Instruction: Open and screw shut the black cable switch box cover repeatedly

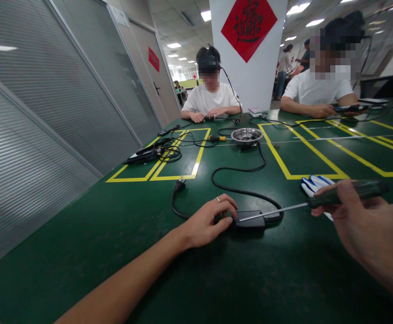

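Observation:
A black power adapter (pixel 252 221) lies on the green table, with black cords leaving both ends. My left hand (pixel 215 220), a ring on one finger, is closed around the adapter's left end. In my right hand (pixel 368 220) is a screwdriver (pixel 348 193) with a dark green handle, held nearly level. Its long metal shaft crosses over the adapter, and the tip is by my left fingertips; whether it touches the case I cannot tell. The plug (pixel 180 183) of the left cord rests on the table beyond my left hand.
Beyond the adapter stands a metal bowl (pixel 246 136) holding small parts, beside a yellow-handled screwdriver (pixel 217 138). Coiled black cables (pixel 169 150) lie at the left. White-and-blue gloves (pixel 316 183) sit near my right hand. Two people work across the table (pixel 132 252), which bears yellow tape outlines.

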A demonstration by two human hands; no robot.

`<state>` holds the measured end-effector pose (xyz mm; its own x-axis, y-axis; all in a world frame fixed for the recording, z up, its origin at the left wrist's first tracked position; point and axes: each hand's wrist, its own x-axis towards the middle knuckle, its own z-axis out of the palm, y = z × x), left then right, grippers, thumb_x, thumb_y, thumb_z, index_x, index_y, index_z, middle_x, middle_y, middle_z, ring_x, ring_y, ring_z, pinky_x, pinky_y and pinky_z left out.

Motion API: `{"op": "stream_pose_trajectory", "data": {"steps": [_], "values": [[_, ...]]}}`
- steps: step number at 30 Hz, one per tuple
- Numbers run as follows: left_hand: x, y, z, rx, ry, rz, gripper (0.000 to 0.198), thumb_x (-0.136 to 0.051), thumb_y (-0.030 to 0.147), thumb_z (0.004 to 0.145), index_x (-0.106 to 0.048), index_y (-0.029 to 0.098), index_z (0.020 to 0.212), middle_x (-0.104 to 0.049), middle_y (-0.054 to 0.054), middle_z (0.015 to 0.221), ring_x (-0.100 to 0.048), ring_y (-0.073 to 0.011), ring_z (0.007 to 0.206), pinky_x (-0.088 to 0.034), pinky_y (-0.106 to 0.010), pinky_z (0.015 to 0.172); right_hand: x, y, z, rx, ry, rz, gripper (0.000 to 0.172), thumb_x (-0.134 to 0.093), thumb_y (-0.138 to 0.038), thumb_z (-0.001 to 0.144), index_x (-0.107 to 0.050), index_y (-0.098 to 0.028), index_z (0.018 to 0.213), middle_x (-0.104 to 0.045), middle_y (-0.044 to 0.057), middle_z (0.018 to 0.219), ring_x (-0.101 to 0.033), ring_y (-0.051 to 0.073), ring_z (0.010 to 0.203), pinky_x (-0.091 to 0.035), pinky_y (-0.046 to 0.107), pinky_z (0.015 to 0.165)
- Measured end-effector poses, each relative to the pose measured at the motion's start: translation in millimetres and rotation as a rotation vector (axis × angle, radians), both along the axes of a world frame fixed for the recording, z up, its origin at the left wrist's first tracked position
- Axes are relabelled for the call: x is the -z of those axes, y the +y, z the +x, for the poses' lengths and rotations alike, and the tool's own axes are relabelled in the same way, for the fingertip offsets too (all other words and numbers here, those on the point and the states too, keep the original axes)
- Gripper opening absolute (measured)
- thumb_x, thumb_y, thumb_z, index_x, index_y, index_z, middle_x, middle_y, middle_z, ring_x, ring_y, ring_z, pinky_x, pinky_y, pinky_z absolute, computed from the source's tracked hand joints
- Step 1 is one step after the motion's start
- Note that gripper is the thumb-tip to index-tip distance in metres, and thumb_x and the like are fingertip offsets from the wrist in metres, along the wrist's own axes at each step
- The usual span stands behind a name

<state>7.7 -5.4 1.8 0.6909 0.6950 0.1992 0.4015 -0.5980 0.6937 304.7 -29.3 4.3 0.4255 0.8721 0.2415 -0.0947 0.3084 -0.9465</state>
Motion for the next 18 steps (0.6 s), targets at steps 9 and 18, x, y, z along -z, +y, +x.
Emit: {"op": "stream_pose_trajectory", "data": {"steps": [9, 18], "values": [[-1.1, 1.3, 1.5, 0.000, 0.032, 0.016, 0.005, -0.056, 0.017, 0.087, -0.060, 0.017, 0.089, -0.058, -0.008, 0.111, -0.057, -0.0207, 0.099, -0.046, -0.036, 0.090, 0.7, 1.5, 2.9, 0.004, -0.008, 0.015, 0.021, -0.063, -0.036, 0.081, -0.063, -0.016, 0.080, -0.066, 0.005, 0.075, -0.063, 0.018, 0.059, -0.053, 0.031, 0.048], [-1.2, -0.9, 3.4, 0.019, 0.034, 0.030, 0.005, -0.060, 0.014, 0.085, -0.061, 0.018, 0.088, -0.058, -0.007, 0.111, -0.058, -0.0196, 0.102, -0.045, -0.035, 0.092, -4.6, 5.0, 4.0, 0.072, 0.062, 0.018, 0.022, -0.066, -0.036, 0.078, -0.063, -0.015, 0.077, -0.065, 0.005, 0.075, -0.062, 0.018, 0.059, -0.052, 0.030, 0.046]]}}
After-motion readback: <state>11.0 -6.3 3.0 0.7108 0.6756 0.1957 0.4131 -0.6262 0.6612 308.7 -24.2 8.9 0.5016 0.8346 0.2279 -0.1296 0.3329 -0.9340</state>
